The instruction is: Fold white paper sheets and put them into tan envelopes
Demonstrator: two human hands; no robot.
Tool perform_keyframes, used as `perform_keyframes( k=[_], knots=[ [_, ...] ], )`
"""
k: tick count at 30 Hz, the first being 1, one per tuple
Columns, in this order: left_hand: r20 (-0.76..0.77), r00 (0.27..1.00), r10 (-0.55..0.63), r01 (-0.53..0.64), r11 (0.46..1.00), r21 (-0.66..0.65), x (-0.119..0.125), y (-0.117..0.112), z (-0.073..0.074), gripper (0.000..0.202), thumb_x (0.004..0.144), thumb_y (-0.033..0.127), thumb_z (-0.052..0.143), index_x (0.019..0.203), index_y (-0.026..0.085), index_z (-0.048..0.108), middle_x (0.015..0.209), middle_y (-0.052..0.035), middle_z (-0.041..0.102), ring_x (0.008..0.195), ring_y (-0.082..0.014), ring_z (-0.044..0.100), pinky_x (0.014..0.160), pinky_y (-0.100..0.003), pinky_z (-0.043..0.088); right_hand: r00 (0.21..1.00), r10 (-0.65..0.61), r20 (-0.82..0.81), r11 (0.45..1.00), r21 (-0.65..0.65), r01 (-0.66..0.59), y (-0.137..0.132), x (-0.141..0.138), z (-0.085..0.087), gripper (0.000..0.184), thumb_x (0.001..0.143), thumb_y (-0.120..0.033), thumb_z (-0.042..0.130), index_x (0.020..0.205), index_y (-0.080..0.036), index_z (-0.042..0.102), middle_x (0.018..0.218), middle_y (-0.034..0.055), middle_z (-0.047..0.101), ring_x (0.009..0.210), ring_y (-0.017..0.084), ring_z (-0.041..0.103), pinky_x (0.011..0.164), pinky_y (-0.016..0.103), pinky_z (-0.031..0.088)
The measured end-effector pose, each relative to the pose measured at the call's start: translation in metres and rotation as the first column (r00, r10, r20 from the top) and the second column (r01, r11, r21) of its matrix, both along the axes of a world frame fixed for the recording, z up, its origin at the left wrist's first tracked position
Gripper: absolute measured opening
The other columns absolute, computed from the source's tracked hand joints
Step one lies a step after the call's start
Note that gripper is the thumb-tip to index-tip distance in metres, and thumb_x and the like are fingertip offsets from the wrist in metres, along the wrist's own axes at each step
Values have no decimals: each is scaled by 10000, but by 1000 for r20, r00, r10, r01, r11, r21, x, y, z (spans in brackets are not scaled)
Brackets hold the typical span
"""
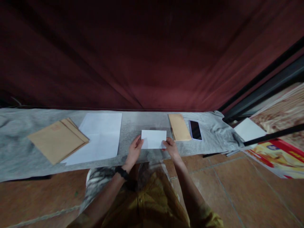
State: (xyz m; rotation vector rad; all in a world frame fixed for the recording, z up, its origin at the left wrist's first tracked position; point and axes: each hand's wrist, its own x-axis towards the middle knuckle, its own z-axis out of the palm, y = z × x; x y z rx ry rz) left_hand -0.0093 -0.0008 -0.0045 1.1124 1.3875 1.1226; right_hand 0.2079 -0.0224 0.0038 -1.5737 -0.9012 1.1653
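Held out in front now is a white paper rectangle (154, 139), pinched at both ends: its left short edge is gripped by the left hand (134, 150), its right short edge by the right hand (171, 148). Both grips are drawn narrow on the paper, a thumb laid over the face at each end. And the long axis? It is run sideways, straight from one grip to the other, with one long edge turned toward the dark red curtain (152, 69) and the other toward the body. The paper is held over the grey-draped worktop (133, 122); whether the cloth is touched by it cannot be told.

Out to the right, just beyond the right grip, a narrow stack of brown kraft paper (180, 127) is seen, its length pointed away from the body and slightly slanted. Past that, a smartphone (195, 130) is laid with its dark screen up. Over on the left, well apart from the left grip, a wider brown kraft stack (59, 139) is set askew, and large white sheets (102, 136) are partly covered by it, their free side reaching nearer the left grip. Behind that grip, a black wristband (122, 173) is worn.
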Motion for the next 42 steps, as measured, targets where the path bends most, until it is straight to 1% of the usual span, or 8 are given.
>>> perform_keyframes(
  k=[9, 20, 26, 29, 32, 34, 37, 42],
  knots=[
    [82, 997, 6, -3, 999, -40, -1, 3, 15, 382, 676, 561, 722, 735, 189, 663, 664, 17, 636, 622, -147, 551, 613, -278, 439, 994, 18, -109, 999, -29, -21, -7, 0, 6, 276, 651, -472, 697, 766, -242, 595, 698, -18, 651, 655, 180, 616, 519, 277, 543],
    [-81, 968, -236, 234, 972, -30, 3, -9, 26, 366, 812, 584, 584, 778, 220, 577, 623, 7, 658, 534, -163, 595, 542, -289, 473, 991, -105, -78, 994, 13, 107, -2, -1, 3, 287, 709, -490, 652, 830, -236, 597, 789, 17, 695, 764, 208, 668, 579, 300, 584],
    [-216, 948, -232, 232, 972, -29, -1, -4, 28, 278, 881, 475, 564, 753, 229, 576, 595, 18, 631, 533, -164, 583, 560, -281, 451, 999, -28, -26, 999, -21, 27, -2, -1, 2, 280, 741, -481, 643, 860, -229, 629, 787, 21, 713, 772, 216, 688, 602, 311, 594],
    [-525, 819, -231, 285, 958, 22, -2, -6, 34, 219, 943, 392, 522, 893, 219, 647, 750, -46, 709, 706, -222, 667, 703, -332, 491, 998, -44, -35, 999, -18, 43, 0, 3, 0, 252, 738, -452, 642, 865, -235, 625, 790, 17, 716, 770, 218, 688, 607, 319, 593],
    [-861, 486, -151, 415, 907, 75, 1, -11, 39, 320, 999, 348, 440, 1182, 179, 640, 1032, -143, 741, 982, -296, 691, 883, -403, 492, 996, -85, -9, 996, -17, 84, 2, 8, -3, 242, 744, -438, 624, 884, -241, 617, 795, 15, 710, 782, 219, 682, 612, 326, 591],
    [-931, 344, -119, 470, 880, 61, 4, -12, 40, 383, 1008, 328, 416, 1300, 151, 591, 1104, -164, 729, 1046, -313, 676, 930, -421, 484, 995, -101, 19, 995, -18, 101, 4, 10, -5, 261, 747, -438, 618, 908, -233, 610, 805, 20, 699, 778, 217, 673, 615, 330, 591],
    [-960, 253, -115, 491, 871, 25, 9, -13, 38, 426, 1007, 299, 402, 1359, 118, 559, 1122, -175, 723, 1062, -320, 667, 955, -441, 485, 993, -100, 61, 995, 1, 100, 4, 13, -8, 286, 757, -453, 606, 929, -225, 599, 825, 22, 672, 766, 210, 655, 613, 332, 596],
    [-968, 241, -75, 444, 895, 42, 15, -15, 28, 535, 964, 145, 341, 1472, 21, 454, 1406, -286, 574, 1275, -384, 568, 1076, -558, 410, 981, -86, 175, 996, 27, 83, 7, 18, -12, 252, 788, -467, 566, 894, -239, 569, 765, 5, 593, 723, 191, 602, 581, 306, 588]
  ],
)
